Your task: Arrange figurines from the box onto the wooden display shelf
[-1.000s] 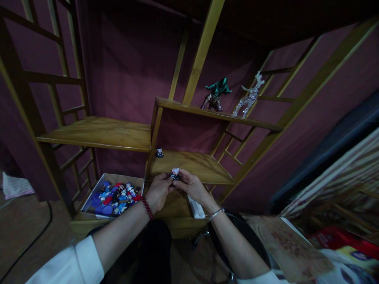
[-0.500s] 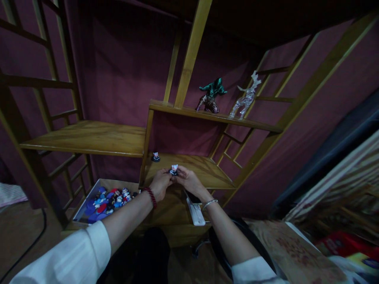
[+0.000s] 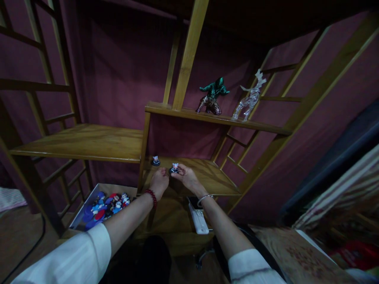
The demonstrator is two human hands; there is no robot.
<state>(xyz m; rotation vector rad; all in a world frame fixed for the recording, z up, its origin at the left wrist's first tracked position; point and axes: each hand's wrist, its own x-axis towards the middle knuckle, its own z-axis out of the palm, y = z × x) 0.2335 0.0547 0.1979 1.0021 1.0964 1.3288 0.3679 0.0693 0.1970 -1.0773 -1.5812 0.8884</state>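
My right hand [image 3: 188, 178] holds a small figurine [image 3: 175, 168], pale with pointed ears and a dark round base, between thumb and fingers over the lower wooden shelf [image 3: 204, 171]. My left hand [image 3: 160, 182], with a red bead bracelet at the wrist, is just left of that figurine and apart from it. Its fingers are curled in, and nothing shows in them. A second, similar figurine [image 3: 155, 161] stands upright at the shelf's left end, a little beyond my left hand.
An open box [image 3: 77, 215] of colourful figurines sits at lower left. A white, phone-like object [image 3: 199, 223] lies below the shelf, by my right wrist. On the upper board [image 3: 183, 113] stand a green-and-bronze statuette [image 3: 213, 96] and a clear deer figure [image 3: 248, 98]. A wooden post [image 3: 191, 55] rises from it.
My left hand has come off the figurine and drawn slightly left. The figurine stays in my right hand. The view has shifted slightly.
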